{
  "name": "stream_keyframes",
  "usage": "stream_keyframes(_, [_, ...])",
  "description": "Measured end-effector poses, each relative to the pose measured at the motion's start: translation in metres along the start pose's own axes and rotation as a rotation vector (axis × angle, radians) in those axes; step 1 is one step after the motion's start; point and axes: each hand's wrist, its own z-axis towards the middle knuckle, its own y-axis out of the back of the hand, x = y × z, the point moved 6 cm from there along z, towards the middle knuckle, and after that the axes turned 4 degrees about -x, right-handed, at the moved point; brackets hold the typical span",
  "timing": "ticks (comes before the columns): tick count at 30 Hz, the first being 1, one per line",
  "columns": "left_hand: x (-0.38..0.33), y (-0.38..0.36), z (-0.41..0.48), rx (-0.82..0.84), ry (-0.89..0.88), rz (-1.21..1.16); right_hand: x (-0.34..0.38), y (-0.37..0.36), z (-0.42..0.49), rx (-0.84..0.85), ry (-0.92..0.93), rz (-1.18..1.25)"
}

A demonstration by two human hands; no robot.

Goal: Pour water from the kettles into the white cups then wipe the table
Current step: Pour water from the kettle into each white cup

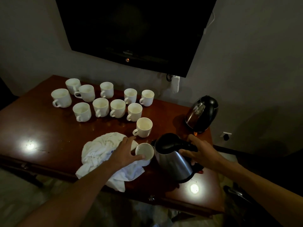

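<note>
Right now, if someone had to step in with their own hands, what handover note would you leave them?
Left hand holds a small white cup by the crumpled white cloth near the front edge of the brown wooden table.
Right hand grips the handle of the stainless steel kettle, which is tilted with its spout at that cup.
Eleven more white cups stand behind; it is too dim to judge their fill.
The second dark kettle stands at the far right.
Left: finish pouring, then wipe the table.
</note>
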Motion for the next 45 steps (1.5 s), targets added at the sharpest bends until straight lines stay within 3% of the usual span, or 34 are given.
stream_keyframes(14, [-0.030,0.047,0.057,-0.032,-0.119,0.079,0.009,0.020,0.014,-0.160,0.021,0.049])
stream_keyframes(20, [-0.025,0.062,0.081,-0.092,-0.043,0.165,-0.001,0.031,0.045,-0.104,0.027,0.105])
stream_keyframes(31, [-0.004,0.066,0.105,0.013,-0.194,0.461,0.015,0.034,0.091,-0.025,-0.015,0.029])
stream_keyframes(45, [-0.006,0.078,0.160,0.025,-0.318,0.389,0.040,0.032,0.122,0.045,-0.133,-0.036])
